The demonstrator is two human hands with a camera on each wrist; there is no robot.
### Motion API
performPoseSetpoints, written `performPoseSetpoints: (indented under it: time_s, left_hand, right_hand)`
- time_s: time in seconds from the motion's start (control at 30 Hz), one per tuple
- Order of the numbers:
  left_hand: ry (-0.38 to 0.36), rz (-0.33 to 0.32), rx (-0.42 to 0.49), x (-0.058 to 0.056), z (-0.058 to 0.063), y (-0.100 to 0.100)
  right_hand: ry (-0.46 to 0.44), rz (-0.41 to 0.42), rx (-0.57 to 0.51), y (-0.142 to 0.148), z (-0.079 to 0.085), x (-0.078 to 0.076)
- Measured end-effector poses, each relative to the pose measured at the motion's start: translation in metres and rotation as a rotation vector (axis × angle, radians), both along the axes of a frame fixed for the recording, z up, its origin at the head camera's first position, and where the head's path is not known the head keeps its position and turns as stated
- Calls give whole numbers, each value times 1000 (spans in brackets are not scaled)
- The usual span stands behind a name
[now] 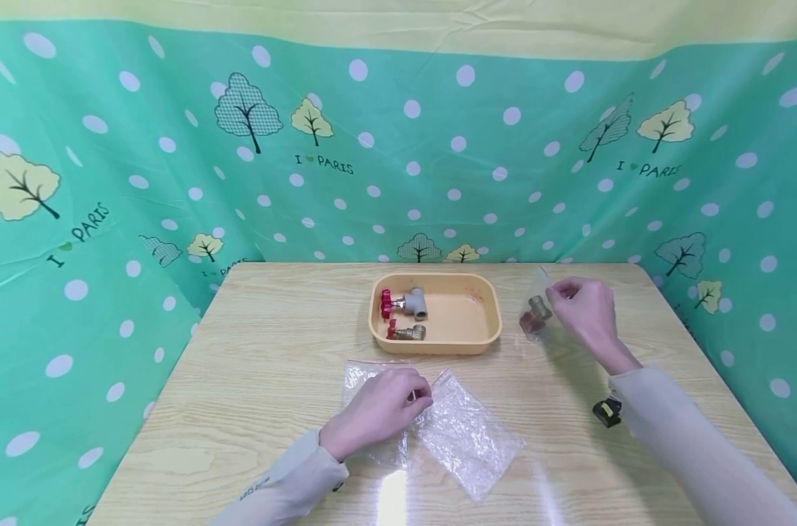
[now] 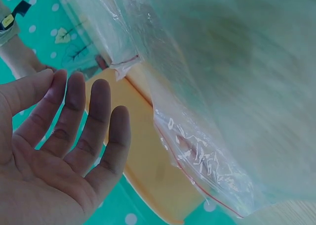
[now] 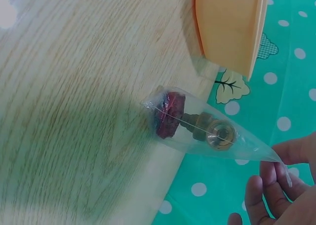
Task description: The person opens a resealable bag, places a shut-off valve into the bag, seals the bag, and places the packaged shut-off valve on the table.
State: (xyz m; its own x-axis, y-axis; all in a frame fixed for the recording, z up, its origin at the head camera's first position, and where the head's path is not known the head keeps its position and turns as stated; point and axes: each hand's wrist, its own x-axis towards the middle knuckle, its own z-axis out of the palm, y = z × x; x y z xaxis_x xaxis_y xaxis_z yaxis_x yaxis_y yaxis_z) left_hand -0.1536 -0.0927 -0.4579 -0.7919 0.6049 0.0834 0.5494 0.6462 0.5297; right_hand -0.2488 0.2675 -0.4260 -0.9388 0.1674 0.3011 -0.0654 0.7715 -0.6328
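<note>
At frame right, the right hand point(image 1: 585, 310) pinches a clear plastic bag point(image 3: 192, 148) containing a red-handled metal valve point(image 3: 200, 125); handling it seems the current step, the next move calling for a steady pinch; lower centre, the left hand point(image 1: 383, 403), fingers relaxed, holds nothing

Left arm point(image 1: 273, 486): sleeved, reaching forward and rightward from the bottom edge of the head view
Left hand point(image 1: 380, 409): back upward, nearer the body than the right one
Left fingers point(image 2: 100, 100): relaxed, gently bent, thumb tip point(image 2: 43, 78) close to the index fingertip
Right arm point(image 1: 694, 438): sleeved, stretched farther forward, slanting inward
Right wrist point(image 1: 620, 358): bare past the cuff
Right hand point(image 1: 587, 310): thumb and forefinger pinching, remaining fingers point(image 3: 254, 194) bent
</note>
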Motion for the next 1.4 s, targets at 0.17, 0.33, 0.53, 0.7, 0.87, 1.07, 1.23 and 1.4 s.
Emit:
performPoseSetpoints:
  time_s: [0.17,0.33,0.53,0.7,0.87,1.07,1.23,1.4]
  left_hand:
    - [3,-6,1,0,0,1]
    - [1,-10,-2,0,-1,1]
    - [0,-8,-8,-1,-1,1]
    - [1,-6,-8,0,-1,1]
    - [5,-9,-7,0,0,2]
    - [4,-8,-8,0,0,2]
    - [-5,-6,-7,0,0,2]
    - [-10,-4,-7,0,1,2]
  right_hand:
    - [-1,9,3,1,0,-1]
    - [-18,8,-4,2,0,0]
    - [-21,13,-15,4,-1,0]
    - [-20,12,-15,4,0,0]
    - [-29,8,-19,5,1,1]
    - [-31,9,-28,5,1,2]
    - [-18,17,-26,5,0,1]
    - [0,19,-15,6,-1,0]
